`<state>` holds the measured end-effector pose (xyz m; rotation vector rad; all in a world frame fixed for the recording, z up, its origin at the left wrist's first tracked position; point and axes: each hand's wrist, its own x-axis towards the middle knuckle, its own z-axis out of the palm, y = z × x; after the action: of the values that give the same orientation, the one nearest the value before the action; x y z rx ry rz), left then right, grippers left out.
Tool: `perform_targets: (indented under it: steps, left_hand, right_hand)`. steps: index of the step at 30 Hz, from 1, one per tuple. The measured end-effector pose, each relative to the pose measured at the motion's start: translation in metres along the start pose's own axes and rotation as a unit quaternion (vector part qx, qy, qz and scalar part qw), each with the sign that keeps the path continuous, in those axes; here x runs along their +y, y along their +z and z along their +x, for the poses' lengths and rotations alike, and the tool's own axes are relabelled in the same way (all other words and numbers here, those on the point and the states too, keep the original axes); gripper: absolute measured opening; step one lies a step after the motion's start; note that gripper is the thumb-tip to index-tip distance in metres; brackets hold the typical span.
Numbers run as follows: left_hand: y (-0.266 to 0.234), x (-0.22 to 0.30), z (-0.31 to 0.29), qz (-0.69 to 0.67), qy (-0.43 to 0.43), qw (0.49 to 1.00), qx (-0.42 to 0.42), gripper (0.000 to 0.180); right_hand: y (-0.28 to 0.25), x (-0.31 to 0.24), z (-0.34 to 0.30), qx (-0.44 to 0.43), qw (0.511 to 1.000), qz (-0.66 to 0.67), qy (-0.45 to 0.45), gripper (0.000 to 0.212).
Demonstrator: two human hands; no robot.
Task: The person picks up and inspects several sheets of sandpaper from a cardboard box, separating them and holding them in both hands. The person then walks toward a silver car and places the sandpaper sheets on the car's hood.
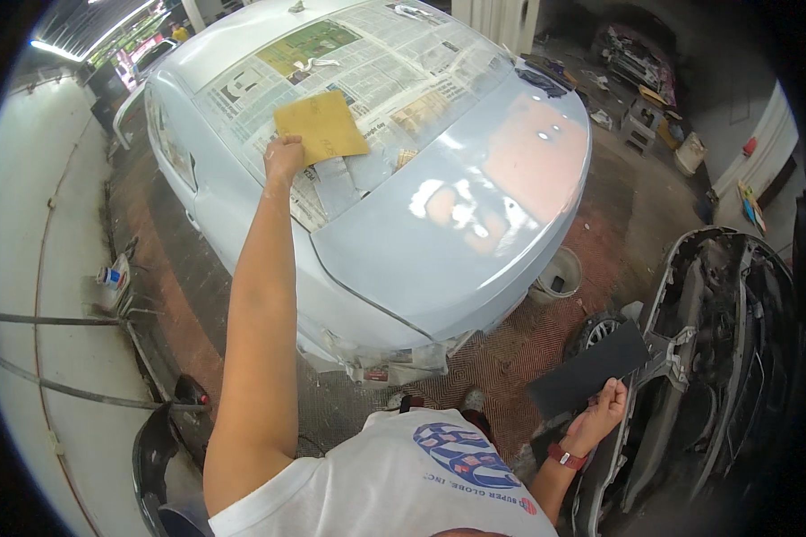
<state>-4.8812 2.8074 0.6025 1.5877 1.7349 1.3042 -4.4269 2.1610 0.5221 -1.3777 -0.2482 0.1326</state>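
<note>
Nearest, low at the person's right side, the right hand (pixel 600 413) is closed around the lower corner of a dark grey abrasive sheet (pixel 589 369). The sheet rises up and to the right from the fingers, its long axis tilted, and hangs in the air just beside a detached black bumper (pixel 716 358) without clearly touching it.

Farther out, the left arm stretches straight ahead. The left hand (pixel 283 157) pinches the lower left corner of a tan sandpaper sheet (pixel 321 127), fingers curled shut on its edge. The sheet lies ahead and to the right of that hand, flat against the newspaper masking (pixel 367 63) taped over the windscreen of the pale blue car (pixel 475 233). Its long axis runs diagonally, up and to the right.

The left hand is the only one at the car; the right is well apart from it. The bare, glossy hood lies between the two hands, below and right of the tan sheet. A white bucket (pixel 557 276) stands on the floor by the car's nose.
</note>
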Motion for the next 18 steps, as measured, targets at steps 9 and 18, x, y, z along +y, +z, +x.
perform_targets:
  steps: [9, 18]
  left_hand:
    - [-0.019, 0.028, -0.065, 0.064, 0.249, 0.959, 0.118, 0.044]
    - [-0.009, 0.109, -0.369, -0.22, 0.052, 0.811, -0.539, 0.029]
  right_hand:
    - [0.048, -0.014, -0.058, -0.012, 0.999, -0.012, -0.031, 0.018]
    - [0.182, -0.08, -0.091, -0.277, 0.956, -0.092, -0.027, 0.011]
